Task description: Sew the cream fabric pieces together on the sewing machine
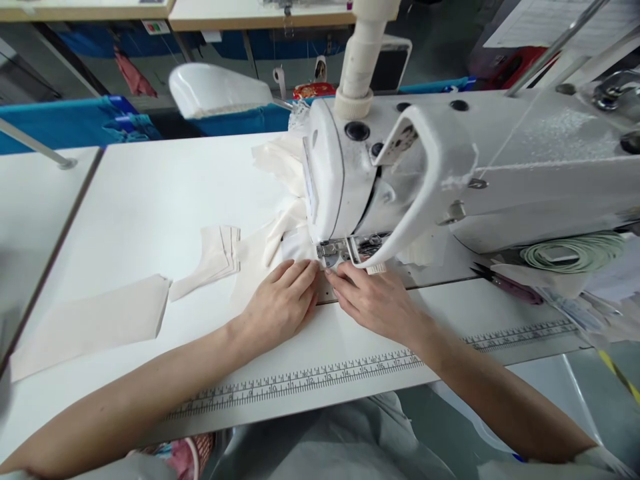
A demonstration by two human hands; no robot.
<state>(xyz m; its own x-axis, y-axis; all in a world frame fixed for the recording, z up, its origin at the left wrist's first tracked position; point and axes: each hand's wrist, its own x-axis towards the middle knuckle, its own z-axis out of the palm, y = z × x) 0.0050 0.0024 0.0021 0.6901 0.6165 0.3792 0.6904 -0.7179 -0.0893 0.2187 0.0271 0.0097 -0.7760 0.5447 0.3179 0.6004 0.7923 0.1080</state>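
A white sewing machine [330, 167] stands over the table, its presser foot [333, 252] just beyond my fingertips. My left hand [285, 297] is closed on the front edge of a thin cream fabric piece [253, 257], fingers together and thumb hidden. From the other side, my right hand [373, 300] pinches at the fabric edge close to the foot, with its fingers curled. The two hands nearly meet there. Most of the edge between them is covered by my fingers. More cream fabric [283, 163] lies bunched behind, against the machine head.
Stacked cut pieces [215, 257] and a long cream panel [100, 323] lie on the left. A printed ruler [320, 379] runs along the front edge. On the right are dark thread snips [507, 283] and a coil of pale green cord [575, 252]. A lamp-like white head [217, 90] overhangs the back.
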